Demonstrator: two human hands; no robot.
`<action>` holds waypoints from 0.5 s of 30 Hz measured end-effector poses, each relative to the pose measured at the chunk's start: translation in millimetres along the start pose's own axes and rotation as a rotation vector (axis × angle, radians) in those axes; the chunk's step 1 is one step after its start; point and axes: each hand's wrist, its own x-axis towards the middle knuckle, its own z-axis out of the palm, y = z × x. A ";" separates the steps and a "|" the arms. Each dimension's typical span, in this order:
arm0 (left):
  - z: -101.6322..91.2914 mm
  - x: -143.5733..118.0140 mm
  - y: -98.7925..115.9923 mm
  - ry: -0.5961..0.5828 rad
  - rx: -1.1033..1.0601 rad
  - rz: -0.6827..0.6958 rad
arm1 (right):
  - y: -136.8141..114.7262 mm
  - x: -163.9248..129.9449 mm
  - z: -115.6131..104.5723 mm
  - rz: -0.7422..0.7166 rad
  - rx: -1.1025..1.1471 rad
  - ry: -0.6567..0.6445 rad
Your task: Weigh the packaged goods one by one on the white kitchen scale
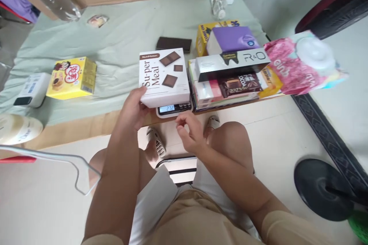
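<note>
A white "Su-per Meal" box (pixel 164 74) with chocolate squares printed on it rests on a small digital scale (pixel 188 111). The scale's lit display peeks out below the box's near edge and seems to read 272. My left hand (pixel 134 108) grips the box's near left corner, thumb at the top edge and fingers partly hidden against its side. Just in front of the scale, my right hand (pixel 190 132) has its fingers curled in, with nothing visible in them. A dark brown flat bar (pixel 174 44) lies behind the box.
Right of the scale, packages are stacked, with a silver-black R&O box (pixel 232 64), a purple pack (pixel 232 41) and a pink pouch (pixel 299 63). A yellow box (pixel 71 77), a white-black box (pixel 33 90) and a pump bottle (pixel 20 128) stand left. Clear bottles (pixel 219 2) lie at the back.
</note>
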 end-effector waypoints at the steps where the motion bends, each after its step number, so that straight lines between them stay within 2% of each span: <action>1: 1.4 -1.2 4.0 0.002 0.000 0.007 | 0.1 1.4 -0.8 -0.002 -0.001 0.001; 7: -3.8 -13.4 31.8 -0.021 0.067 -0.016 | 2.2 8.4 0.2 -0.031 0.054 0.024; 9: -8.9 -18.9 43.6 -0.012 0.091 0.000 | -5.6 7.3 2.4 -0.055 0.093 0.031; 11: -12.4 -25.5 59.6 0.001 0.113 0.033 | -24.3 7.1 -0.9 -0.075 0.133 0.040; 13: -10.7 -33.1 80.8 0.010 0.144 0.092 | -52.5 13.5 -17.7 -0.082 0.161 0.056; 15: -0.3 -41.3 106.2 -0.019 0.189 0.176 | -84.5 32.8 -53.7 -0.071 0.166 0.094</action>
